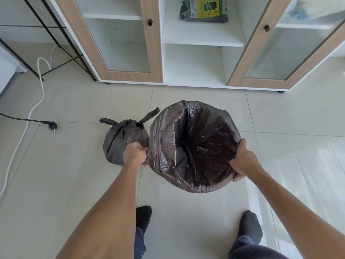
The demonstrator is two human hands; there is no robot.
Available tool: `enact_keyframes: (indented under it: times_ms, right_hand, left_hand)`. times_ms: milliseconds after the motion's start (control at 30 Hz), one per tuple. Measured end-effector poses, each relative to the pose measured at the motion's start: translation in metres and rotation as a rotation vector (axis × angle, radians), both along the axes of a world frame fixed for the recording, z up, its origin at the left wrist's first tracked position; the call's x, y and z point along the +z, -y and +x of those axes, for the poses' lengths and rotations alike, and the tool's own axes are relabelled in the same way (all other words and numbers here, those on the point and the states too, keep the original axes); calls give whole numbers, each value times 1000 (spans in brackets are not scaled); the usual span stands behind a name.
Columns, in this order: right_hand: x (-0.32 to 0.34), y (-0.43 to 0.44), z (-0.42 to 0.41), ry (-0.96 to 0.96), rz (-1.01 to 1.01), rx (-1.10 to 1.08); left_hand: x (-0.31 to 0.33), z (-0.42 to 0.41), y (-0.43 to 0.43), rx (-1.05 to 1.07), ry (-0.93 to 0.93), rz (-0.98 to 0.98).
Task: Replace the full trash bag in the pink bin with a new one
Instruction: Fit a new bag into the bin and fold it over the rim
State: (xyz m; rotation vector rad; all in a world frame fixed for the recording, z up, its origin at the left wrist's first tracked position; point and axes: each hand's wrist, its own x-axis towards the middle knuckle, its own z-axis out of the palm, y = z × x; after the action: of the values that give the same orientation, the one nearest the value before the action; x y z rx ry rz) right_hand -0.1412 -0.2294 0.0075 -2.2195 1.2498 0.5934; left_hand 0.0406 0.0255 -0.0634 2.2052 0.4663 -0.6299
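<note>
A new black trash bag (pixel 164 131) lines the bin on the tiled floor, its edge folded over the rim all round, so the pink bin itself is hidden. My left hand (pixel 135 153) pinches the bag's folded edge on the left side. My right hand (pixel 242 161) grips the covered rim on the right. The full trash bag (pixel 121 137), tied in a knot with two ears, sits on the floor just left of the bin, partly behind my left hand.
A white and wood cabinet (pixel 153 43) stands open ahead, with a pack of trash bags (pixel 204 9) on its shelf. A black plug (pixel 52 126) and a white cable (pixel 35 105) lie on the floor at left. My feet in dark socks (pixel 250 225) stand below the bin.
</note>
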Motion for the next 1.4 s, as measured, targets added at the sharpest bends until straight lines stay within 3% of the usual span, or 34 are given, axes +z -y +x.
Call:
enact_keyframes:
  times_ms: [100,233,333,467,533,600,700,800,900,1033,1100,1267,1333,1400]
  right_hand:
    - [0,1,0,-10,-18,14]
    - [0,1,1,-14,-7,3]
    - [1,1,0,-19,-3,0]
    - [1,0,1,-22,3,-13]
    - [-1,1,1,-16,3,-21]
    - [-1,2,0,-6,6,-21]
    - [-1,3,0,2,19,-17]
    - [0,2,2,-12,16,-1]
    - [-1,0,2,-26,23,3]
    - [-2,2,3,-54,-6,11]
    - [-6,1,4,-79,-117,64]
    - [-18,-7,10,350,-597,492]
    - [-28,-14,17,432,-575,646]
    - [-43,-24,22,308,-404,754]
  left_hand:
    - [5,7,-8,69,-27,-29]
    - [48,27,15,-28,456,137]
    - [78,13,38,-369,749,161]
    - [74,-21,72,-984,891,111]
    - [56,-37,87,-1267,869,156]
    - [41,-45,92,-1465,745,409]
    - [30,-44,78,-1553,369,915]
    - [23,-40,71,-1622,137,1175]
    - [18,-43,71,-1608,97,1143]
    - [17,-40,67,-1497,186,908]
    - [19,-38,68,-1439,229,767]
    - [22,-44,77,-1401,327,609]
    - [17,-49,79,-1414,330,606]
    - [8,-51,79,-1427,328,608]
